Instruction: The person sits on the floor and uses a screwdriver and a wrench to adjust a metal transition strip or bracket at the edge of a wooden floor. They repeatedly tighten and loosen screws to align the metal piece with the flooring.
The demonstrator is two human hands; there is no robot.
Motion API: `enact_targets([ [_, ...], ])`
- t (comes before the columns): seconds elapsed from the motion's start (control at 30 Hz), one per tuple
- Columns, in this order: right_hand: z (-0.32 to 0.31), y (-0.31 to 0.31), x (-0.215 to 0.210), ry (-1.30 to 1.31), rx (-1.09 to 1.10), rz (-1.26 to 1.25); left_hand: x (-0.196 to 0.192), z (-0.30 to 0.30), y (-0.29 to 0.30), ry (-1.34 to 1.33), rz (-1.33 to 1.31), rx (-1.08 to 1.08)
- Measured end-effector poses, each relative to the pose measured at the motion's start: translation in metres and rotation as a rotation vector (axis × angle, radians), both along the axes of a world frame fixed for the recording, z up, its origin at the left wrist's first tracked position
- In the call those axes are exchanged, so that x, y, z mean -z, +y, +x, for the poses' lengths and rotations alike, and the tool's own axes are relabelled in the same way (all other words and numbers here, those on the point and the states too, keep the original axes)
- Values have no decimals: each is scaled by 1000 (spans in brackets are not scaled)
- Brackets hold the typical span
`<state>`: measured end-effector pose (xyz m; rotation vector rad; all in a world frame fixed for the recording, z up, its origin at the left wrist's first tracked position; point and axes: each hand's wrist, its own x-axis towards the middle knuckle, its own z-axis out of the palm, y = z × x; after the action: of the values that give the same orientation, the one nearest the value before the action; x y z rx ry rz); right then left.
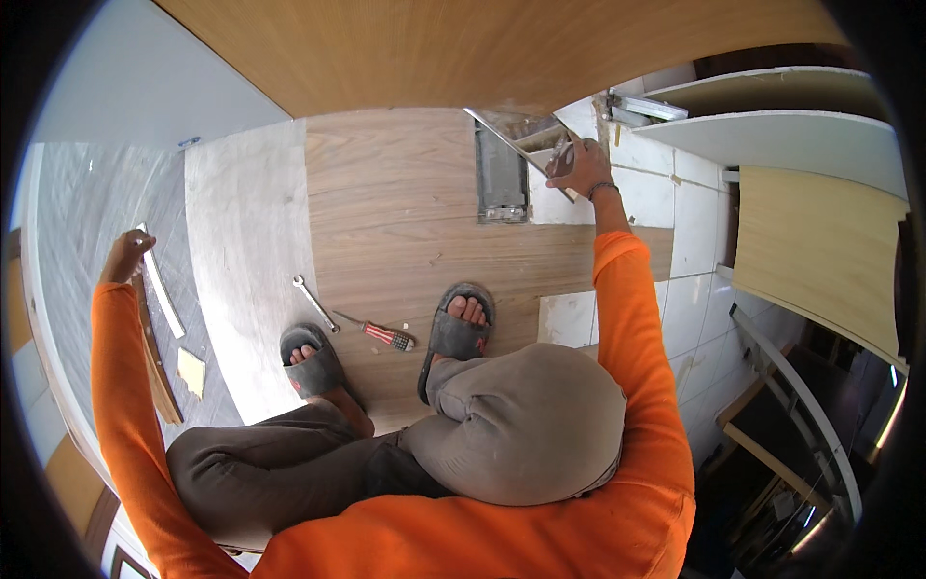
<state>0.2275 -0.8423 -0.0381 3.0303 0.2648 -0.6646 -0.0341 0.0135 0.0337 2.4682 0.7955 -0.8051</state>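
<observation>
Near the far edge of the floor [386, 212], a thin panel [521, 151] is tilting, its end sitting inside the gripping fingers of the right hand [583, 168]. Leftward, a white strip [166, 301] is running to the left hand [126, 255]; whether its bent fingers are pinching, I cannot tell.

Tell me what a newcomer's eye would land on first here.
Probably the bright orange sleeves, stretched wide to both sides. Next, perhaps the right hand at a thin panel, upper right of centre, and the left hand at a white strip, far left. Then the screwdriver between the sandals, with a wrench to its left.
</observation>
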Motion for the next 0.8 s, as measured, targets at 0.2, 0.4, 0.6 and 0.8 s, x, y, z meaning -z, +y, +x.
enact_targets([
  [0.2,-37,34,-14,-17,101,-101,1,-7,9,21,-81,-141],
  [0.4,-71,55,-15,-63,262,-17,8,-2,3,29,-79,-117],
  [0.6,-100,91,-17,-116,416,20,12,2,-3,13,-87,-106],
  [0.8,-115,124,-7,-124,531,-15,12,-4,-8,69,-94,-86],
])
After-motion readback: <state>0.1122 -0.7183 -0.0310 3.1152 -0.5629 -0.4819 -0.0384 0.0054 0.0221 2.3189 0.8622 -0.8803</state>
